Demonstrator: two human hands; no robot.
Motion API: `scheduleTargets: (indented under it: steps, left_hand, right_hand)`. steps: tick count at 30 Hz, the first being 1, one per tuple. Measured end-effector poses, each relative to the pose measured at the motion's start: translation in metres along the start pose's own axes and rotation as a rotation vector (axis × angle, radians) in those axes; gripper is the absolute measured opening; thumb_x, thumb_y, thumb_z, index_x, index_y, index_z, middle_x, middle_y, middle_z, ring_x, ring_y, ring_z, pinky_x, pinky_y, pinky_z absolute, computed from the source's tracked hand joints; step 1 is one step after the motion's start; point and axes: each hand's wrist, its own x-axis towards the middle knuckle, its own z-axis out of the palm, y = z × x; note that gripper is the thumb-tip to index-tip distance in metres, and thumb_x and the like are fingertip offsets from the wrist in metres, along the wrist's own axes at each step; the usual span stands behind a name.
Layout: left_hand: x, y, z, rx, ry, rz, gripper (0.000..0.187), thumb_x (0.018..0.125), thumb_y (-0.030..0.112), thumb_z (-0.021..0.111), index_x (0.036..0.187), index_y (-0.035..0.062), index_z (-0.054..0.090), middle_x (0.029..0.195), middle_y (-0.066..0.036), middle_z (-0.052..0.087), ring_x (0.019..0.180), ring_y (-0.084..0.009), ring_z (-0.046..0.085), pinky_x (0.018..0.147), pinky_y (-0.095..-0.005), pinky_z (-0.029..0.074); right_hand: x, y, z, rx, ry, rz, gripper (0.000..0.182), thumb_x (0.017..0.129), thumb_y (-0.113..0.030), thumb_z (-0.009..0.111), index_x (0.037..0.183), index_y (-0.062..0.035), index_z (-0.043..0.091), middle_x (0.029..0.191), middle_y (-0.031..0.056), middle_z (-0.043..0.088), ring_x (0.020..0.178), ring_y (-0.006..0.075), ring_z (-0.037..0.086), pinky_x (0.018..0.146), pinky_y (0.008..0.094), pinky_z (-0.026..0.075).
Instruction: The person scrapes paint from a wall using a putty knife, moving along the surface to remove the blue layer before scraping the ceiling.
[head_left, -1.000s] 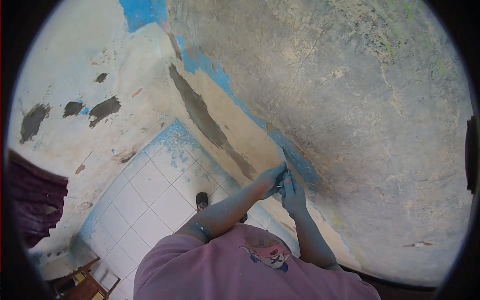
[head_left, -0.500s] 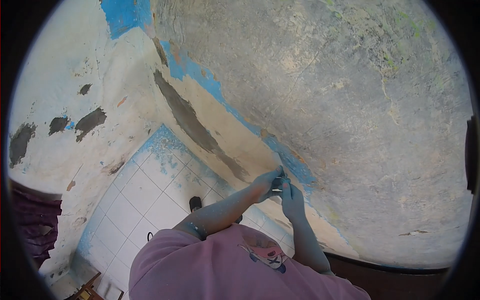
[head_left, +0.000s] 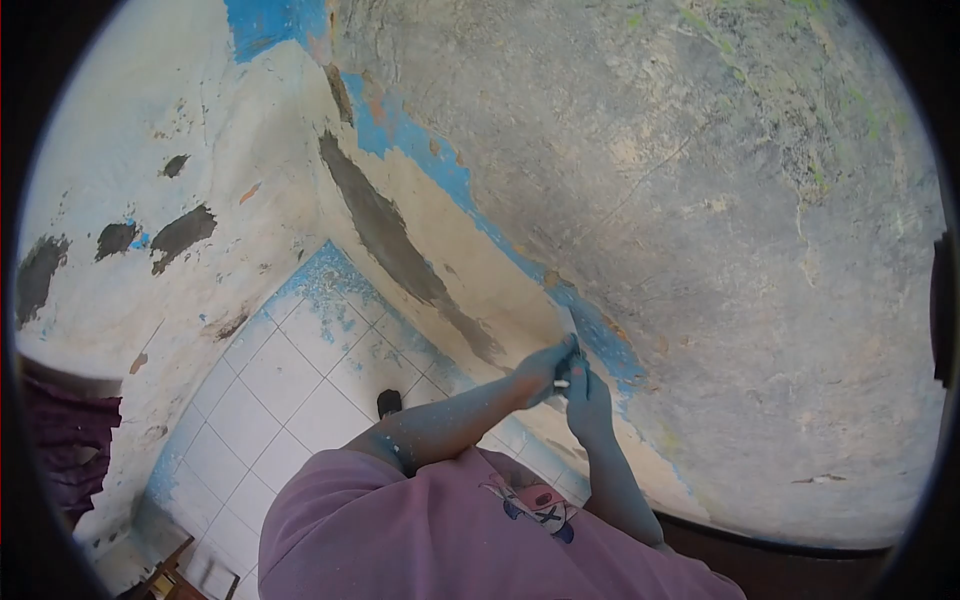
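A thin pale flat tool, like a scraper blade (head_left: pixel 572 322), sticks up past my fingers against the blue paint strip on the wall. My left hand (head_left: pixel 543 374) is closed round its lower part. Just right of it, my right hand (head_left: pixel 588 402) is closed too, its fingertips meeting the left ones at the tool. A small white piece (head_left: pixel 562 384) shows between the palms. My fingers hide most of the tool's lower end. Both forearms are speckled with paint or dust.
A rough grey wall (head_left: pixel 740 260) fills the right, edged by peeling blue paint (head_left: pixel 440 170). The left wall (head_left: pixel 110 170) has dark patches. Below lie white floor tiles (head_left: pixel 300 400) with blue dust. Purple cloth (head_left: pixel 75 440) hangs at left, above a wooden item (head_left: pixel 175 575).
Both hands and the tool have shifted slightly right in view, and the fingers have drawn closer together. The view itself has moved a little.
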Motion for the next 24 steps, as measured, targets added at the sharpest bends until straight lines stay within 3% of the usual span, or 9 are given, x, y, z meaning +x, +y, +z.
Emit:
scheduleTargets:
  steps: [2, 7, 10, 12, 16, 19, 21, 23, 24]
  left_hand:
    - [0.0, 0.001, -0.014, -0.022, -0.035, 0.007, 0.041, 0.092, 0.052, 0.038, 0.093, 0.0142, 0.054, 0.091, 0.0, 0.056, 0.088, -0.0156, 0.052, 0.076, -0.0351, 0.04]
    - [-0.011, 0.003, 0.009, 0.056, -0.037, -0.077, 0.041, 0.092, 0.052, 0.037, 0.09, 0.0149, 0.053, 0.086, 0.002, 0.054, 0.086, -0.0141, 0.052, 0.074, -0.0329, 0.04]
    - [-0.006, 0.003, -0.003, -0.003, -0.155, -0.061, 0.04, 0.093, 0.05, 0.036, 0.09, 0.0146, 0.054, 0.085, 0.002, 0.054, 0.088, -0.0142, 0.051, 0.076, -0.0341, 0.041]
    - [-0.004, 0.005, -0.004, -0.003, -0.177, -0.052, 0.04, 0.094, 0.05, 0.036, 0.091, 0.0144, 0.054, 0.085, 0.001, 0.054, 0.089, -0.0143, 0.051, 0.078, -0.0345, 0.041]
    - [-0.014, 0.001, 0.002, 0.004, -0.085, -0.071, 0.04, 0.094, 0.05, 0.035, 0.093, 0.0144, 0.054, 0.087, 0.001, 0.054, 0.088, -0.0142, 0.051, 0.076, -0.0331, 0.04]
    - [-0.008, 0.004, 0.004, 0.018, -0.106, -0.064, 0.042, 0.093, 0.051, 0.035, 0.096, 0.0144, 0.054, 0.089, 0.001, 0.054, 0.087, -0.0141, 0.051, 0.075, -0.0322, 0.039]
    - [-0.006, 0.006, -0.004, -0.05, -0.156, 0.005, 0.042, 0.093, 0.051, 0.034, 0.096, 0.0146, 0.054, 0.089, 0.001, 0.054, 0.088, -0.014, 0.051, 0.077, -0.0331, 0.039]
    - [-0.001, 0.0, -0.01, -0.087, -0.069, -0.01, 0.042, 0.093, 0.052, 0.034, 0.096, 0.0147, 0.054, 0.088, 0.001, 0.053, 0.087, -0.0142, 0.051, 0.077, -0.0335, 0.039]
    - [-0.004, 0.0, -0.01, -0.069, -0.092, -0.014, 0.042, 0.093, 0.052, 0.034, 0.096, 0.0147, 0.054, 0.088, 0.001, 0.054, 0.088, -0.0145, 0.052, 0.077, -0.0341, 0.04]
  right_hand:
    - [0.013, 0.009, 0.011, -0.18, -0.039, 0.018, 0.039, 0.096, -0.028, 0.039, 0.101, 0.0063, 0.057, 0.093, 0.0135, 0.062, 0.077, 0.0195, 0.062, 0.066, 0.0306, 0.048]
    - [-0.011, -0.013, 0.002, -0.077, 0.025, -0.012, 0.041, 0.096, -0.031, 0.04, 0.097, 0.0058, 0.057, 0.083, 0.0128, 0.062, 0.075, 0.0186, 0.061, 0.063, 0.0305, 0.046]
    - [-0.012, -0.007, -0.001, -0.148, 0.041, 0.056, 0.04, 0.095, -0.031, 0.04, 0.096, 0.0053, 0.057, 0.078, 0.0123, 0.061, 0.07, 0.0172, 0.06, 0.061, 0.0294, 0.045]
    - [-0.004, 0.006, 0.007, -0.258, 0.053, 0.008, 0.039, 0.095, -0.028, 0.039, 0.094, 0.0069, 0.056, 0.079, 0.0188, 0.062, 0.074, 0.0267, 0.062, 0.065, 0.0358, 0.046]
    - [-0.011, -0.004, 0.0, -0.283, 0.01, 0.14, 0.039, 0.095, -0.029, 0.038, 0.093, 0.0059, 0.056, 0.08, 0.02, 0.062, 0.073, 0.0278, 0.062, 0.065, 0.0364, 0.047]
    - [-0.01, -0.017, 0.0, -0.144, 0.017, 0.047, 0.04, 0.095, -0.03, 0.037, 0.095, 0.006, 0.056, 0.083, 0.0208, 0.062, 0.074, 0.0286, 0.062, 0.066, 0.0358, 0.047]
    - [0.0, -0.002, 0.006, -0.209, 0.032, 0.026, 0.041, 0.096, -0.03, 0.037, 0.097, 0.0067, 0.056, 0.086, 0.0212, 0.063, 0.078, 0.0289, 0.063, 0.067, 0.0349, 0.047]
    - [0.007, 0.01, 0.012, -0.301, 0.001, 0.011, 0.041, 0.095, -0.03, 0.037, 0.099, 0.0071, 0.055, 0.086, 0.0207, 0.063, 0.079, 0.0284, 0.063, 0.067, 0.0344, 0.047]
    - [0.008, 0.025, 0.011, -0.292, 0.042, -0.062, 0.04, 0.095, -0.031, 0.041, 0.095, 0.0063, 0.057, 0.08, 0.014, 0.062, 0.067, 0.0184, 0.059, 0.061, 0.0298, 0.046]
